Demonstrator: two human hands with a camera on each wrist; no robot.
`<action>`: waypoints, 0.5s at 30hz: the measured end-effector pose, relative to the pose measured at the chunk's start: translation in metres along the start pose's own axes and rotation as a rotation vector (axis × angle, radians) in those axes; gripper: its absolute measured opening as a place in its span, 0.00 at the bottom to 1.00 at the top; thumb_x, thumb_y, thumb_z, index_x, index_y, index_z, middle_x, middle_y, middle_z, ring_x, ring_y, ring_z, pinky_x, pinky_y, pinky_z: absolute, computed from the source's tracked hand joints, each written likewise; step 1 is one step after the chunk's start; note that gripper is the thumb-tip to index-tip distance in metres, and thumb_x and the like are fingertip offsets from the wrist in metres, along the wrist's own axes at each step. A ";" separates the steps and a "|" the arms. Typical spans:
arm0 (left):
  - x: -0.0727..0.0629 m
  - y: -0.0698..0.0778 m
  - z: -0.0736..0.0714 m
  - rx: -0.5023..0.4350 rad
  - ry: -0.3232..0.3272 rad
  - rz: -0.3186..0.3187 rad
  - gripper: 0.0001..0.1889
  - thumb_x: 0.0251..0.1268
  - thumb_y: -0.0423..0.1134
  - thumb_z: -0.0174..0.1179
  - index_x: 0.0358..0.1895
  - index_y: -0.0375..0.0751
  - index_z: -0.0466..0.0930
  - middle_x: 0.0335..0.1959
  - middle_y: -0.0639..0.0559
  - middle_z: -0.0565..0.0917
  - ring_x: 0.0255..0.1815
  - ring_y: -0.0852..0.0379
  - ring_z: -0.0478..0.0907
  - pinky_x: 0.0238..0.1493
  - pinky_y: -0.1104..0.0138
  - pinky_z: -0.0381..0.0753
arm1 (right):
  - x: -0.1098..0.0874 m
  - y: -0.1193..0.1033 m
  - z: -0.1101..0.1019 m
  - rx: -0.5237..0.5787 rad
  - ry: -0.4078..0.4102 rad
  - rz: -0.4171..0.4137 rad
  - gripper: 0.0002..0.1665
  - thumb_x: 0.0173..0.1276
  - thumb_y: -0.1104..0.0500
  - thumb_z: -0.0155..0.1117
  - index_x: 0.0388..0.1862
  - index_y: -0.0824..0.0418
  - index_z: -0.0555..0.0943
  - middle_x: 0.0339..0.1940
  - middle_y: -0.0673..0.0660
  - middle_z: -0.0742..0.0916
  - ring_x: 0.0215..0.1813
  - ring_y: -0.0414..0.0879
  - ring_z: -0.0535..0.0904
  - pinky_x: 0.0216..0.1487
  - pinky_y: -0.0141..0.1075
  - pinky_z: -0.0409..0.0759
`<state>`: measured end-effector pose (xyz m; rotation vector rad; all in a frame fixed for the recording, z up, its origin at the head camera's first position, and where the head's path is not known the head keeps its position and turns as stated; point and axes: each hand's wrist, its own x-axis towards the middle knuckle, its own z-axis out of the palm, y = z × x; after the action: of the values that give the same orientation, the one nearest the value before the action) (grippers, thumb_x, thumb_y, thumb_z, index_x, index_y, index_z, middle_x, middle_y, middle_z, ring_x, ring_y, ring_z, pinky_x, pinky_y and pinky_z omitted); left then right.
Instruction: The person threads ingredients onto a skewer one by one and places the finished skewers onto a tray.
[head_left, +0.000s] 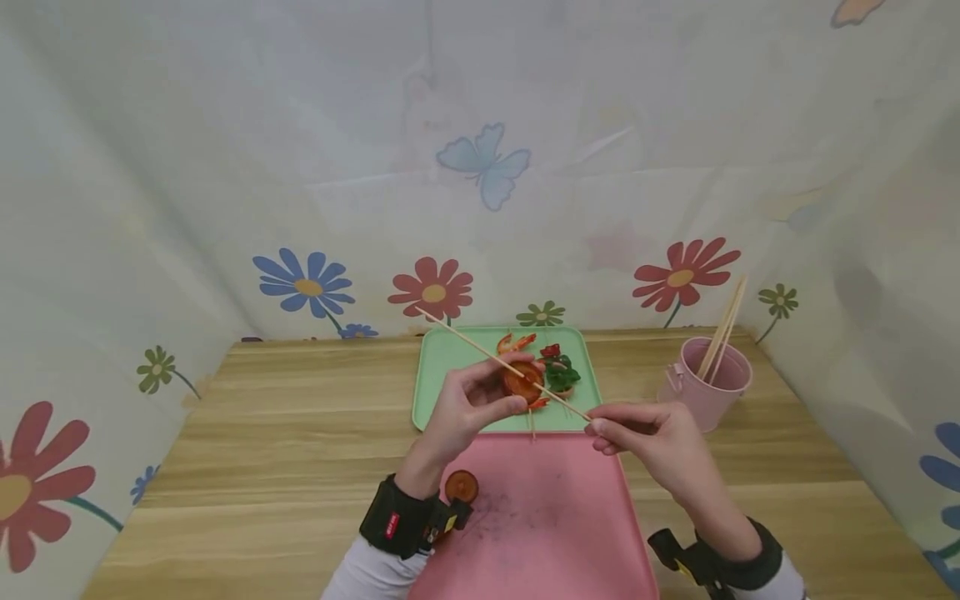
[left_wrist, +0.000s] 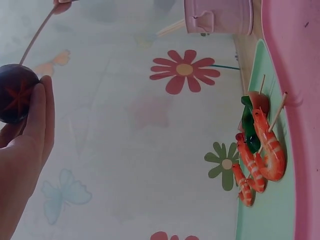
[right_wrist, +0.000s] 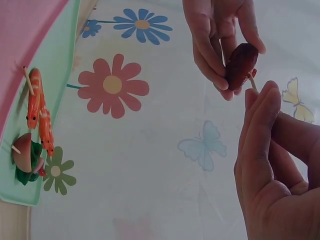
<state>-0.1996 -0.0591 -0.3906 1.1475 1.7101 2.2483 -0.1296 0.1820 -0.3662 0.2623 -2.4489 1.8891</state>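
Note:
My left hand [head_left: 468,404] holds a brown toy shiitake mushroom [head_left: 522,382] between thumb and fingers, above the green tray. A red star marks its dark cap [left_wrist: 15,95] in the left wrist view. The right hand [head_left: 648,433] pinches a thin wooden skewer [head_left: 461,337] near its lower right end. In the head view the skewer runs slantwise across the mushroom's underside and sticks out past it to the upper left. Another mushroom [head_left: 461,486] lies on the pink tray [head_left: 555,525], beside the left wrist.
On the green tray [head_left: 442,367] lie several skewered toy prawns [left_wrist: 270,150] and a skewer with green leafy pieces [head_left: 561,375]. A pink bucket [head_left: 705,400] holding wooden skewers [head_left: 723,325] stands at the right. A flowered cloth wall [head_left: 360,208] closes off the table's back.

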 end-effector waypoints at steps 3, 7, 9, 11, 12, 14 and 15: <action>-0.001 -0.003 0.005 -0.014 -0.067 0.011 0.27 0.61 0.35 0.63 0.61 0.24 0.69 0.57 0.26 0.73 0.51 0.57 0.80 0.51 0.68 0.79 | 0.000 0.000 0.003 0.032 -0.033 0.013 0.16 0.64 0.65 0.63 0.46 0.77 0.81 0.31 0.52 0.89 0.30 0.40 0.86 0.34 0.37 0.84; 0.001 -0.006 0.017 0.003 -0.150 -0.008 0.25 0.61 0.33 0.62 0.62 0.29 0.70 0.60 0.33 0.75 0.55 0.55 0.79 0.55 0.62 0.78 | 0.001 -0.001 0.008 0.064 -0.055 -0.002 0.17 0.64 0.64 0.64 0.45 0.79 0.80 0.28 0.49 0.89 0.28 0.41 0.86 0.33 0.37 0.84; 0.002 -0.007 0.020 0.013 -0.156 -0.015 0.25 0.61 0.32 0.62 0.62 0.30 0.71 0.60 0.36 0.76 0.56 0.54 0.79 0.56 0.60 0.77 | 0.002 -0.001 0.009 0.066 -0.048 -0.021 0.17 0.64 0.64 0.64 0.44 0.79 0.80 0.27 0.49 0.89 0.28 0.41 0.86 0.32 0.37 0.84; 0.002 -0.008 0.020 0.012 -0.142 -0.013 0.25 0.61 0.32 0.63 0.61 0.29 0.71 0.59 0.37 0.76 0.55 0.54 0.79 0.56 0.60 0.78 | 0.002 -0.001 0.009 0.059 -0.046 -0.029 0.16 0.64 0.64 0.64 0.44 0.78 0.80 0.27 0.48 0.89 0.28 0.41 0.86 0.32 0.37 0.84; 0.001 -0.008 0.020 0.011 -0.142 -0.014 0.25 0.61 0.32 0.63 0.61 0.29 0.71 0.59 0.36 0.76 0.54 0.54 0.80 0.55 0.60 0.78 | 0.002 -0.001 0.009 0.057 -0.052 -0.026 0.16 0.64 0.65 0.64 0.44 0.79 0.80 0.27 0.48 0.89 0.28 0.41 0.86 0.32 0.37 0.84; 0.001 -0.008 0.019 0.006 -0.149 -0.018 0.26 0.61 0.33 0.63 0.61 0.28 0.70 0.59 0.35 0.76 0.54 0.55 0.80 0.54 0.61 0.79 | 0.001 -0.002 0.009 0.048 -0.063 -0.018 0.16 0.65 0.65 0.63 0.45 0.78 0.80 0.28 0.48 0.89 0.29 0.41 0.86 0.33 0.37 0.84; 0.000 -0.008 0.019 0.005 -0.151 -0.022 0.25 0.61 0.33 0.63 0.61 0.28 0.70 0.60 0.34 0.75 0.54 0.55 0.80 0.54 0.61 0.79 | 0.000 -0.002 0.009 0.044 -0.067 -0.013 0.16 0.65 0.65 0.63 0.45 0.78 0.80 0.29 0.48 0.89 0.29 0.41 0.86 0.34 0.36 0.84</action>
<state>-0.1914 -0.0408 -0.3959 1.2576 1.6626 2.0872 -0.1290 0.1727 -0.3664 0.3468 -2.4426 1.9628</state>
